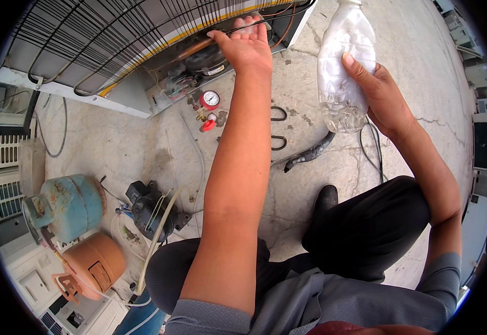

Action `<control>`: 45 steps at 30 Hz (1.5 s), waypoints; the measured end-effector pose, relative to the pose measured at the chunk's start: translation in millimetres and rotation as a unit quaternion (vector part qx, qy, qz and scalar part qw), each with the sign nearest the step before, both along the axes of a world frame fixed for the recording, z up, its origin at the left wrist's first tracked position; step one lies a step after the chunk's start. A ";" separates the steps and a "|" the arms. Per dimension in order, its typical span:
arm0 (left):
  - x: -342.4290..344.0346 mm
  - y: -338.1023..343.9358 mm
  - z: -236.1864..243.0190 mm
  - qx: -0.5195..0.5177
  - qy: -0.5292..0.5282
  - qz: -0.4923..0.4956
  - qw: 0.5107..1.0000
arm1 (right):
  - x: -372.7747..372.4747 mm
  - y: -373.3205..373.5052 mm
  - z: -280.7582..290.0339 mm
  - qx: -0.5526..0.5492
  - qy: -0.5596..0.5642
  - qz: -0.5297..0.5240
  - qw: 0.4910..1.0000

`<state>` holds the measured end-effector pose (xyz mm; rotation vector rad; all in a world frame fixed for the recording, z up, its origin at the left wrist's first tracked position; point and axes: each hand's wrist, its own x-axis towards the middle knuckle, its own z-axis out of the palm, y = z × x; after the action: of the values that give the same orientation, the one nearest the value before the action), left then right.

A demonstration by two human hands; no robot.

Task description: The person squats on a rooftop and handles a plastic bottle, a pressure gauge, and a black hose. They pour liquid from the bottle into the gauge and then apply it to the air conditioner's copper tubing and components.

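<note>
The left hand (247,46) rests with fingers curled over the copper tube (196,49) above the refrigerator's compressor (205,60). The right hand (378,92) grips a crumpled clear plastic bottle (341,61); keeping it upright beside the tube seems wise.

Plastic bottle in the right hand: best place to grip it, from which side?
Grip the plastic bottle around its mid-body from the right, as the right hand does now. The crumpled, ridged wall there probably gives fingers purchase; the neck at top is narrow.
</note>
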<state>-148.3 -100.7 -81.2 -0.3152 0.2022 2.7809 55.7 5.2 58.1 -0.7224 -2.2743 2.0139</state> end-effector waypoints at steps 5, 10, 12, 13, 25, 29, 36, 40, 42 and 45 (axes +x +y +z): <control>2.7 12.1 1.1 -0.003 0.002 -0.007 1.000 | 0.2 5.7 1.5 -0.006 -0.002 -0.002 1.000; 3.8 28.2 -2.4 0.006 0.008 -0.020 1.000 | 1.6 11.7 -2.5 -0.010 -0.002 -0.017 1.000; 4.5 33.8 -2.8 0.006 0.012 -0.024 1.000 | 1.9 15.1 -3.7 -0.007 -0.006 -0.017 1.000; 4.7 36.7 -2.8 0.004 0.014 -0.024 1.000 | 2.3 16.5 -4.1 -0.005 -0.008 -0.017 1.000; 3.7 54.2 -11.0 0.006 0.047 -0.024 0.999 | 2.8 18.3 -3.1 -0.020 0.006 -0.029 0.999; 4.0 57.7 -11.2 0.003 0.047 -0.027 0.999 | 4.1 20.6 -2.3 -0.019 0.002 -0.028 0.999; 6.7 61.6 -6.0 -0.007 0.020 -0.025 0.999 | 5.5 25.5 -3.8 -0.018 0.010 -0.033 0.999; 10.0 72.1 -3.2 -0.040 0.025 -0.043 0.998 | 7.2 31.7 -1.8 -0.019 0.014 -0.050 0.998; 13.1 79.0 -2.8 -0.102 0.022 -0.072 0.992 | 8.2 37.4 -3.5 -0.012 0.011 -0.069 0.997; 17.4 89.8 -9.8 -0.245 0.033 -0.109 0.963 | 9.9 42.3 -4.1 -0.029 0.014 -0.086 0.996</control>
<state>-131.0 -11.0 -91.0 -0.2953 0.8916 2.4893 65.5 47.5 54.0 -0.8547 -2.0680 2.0051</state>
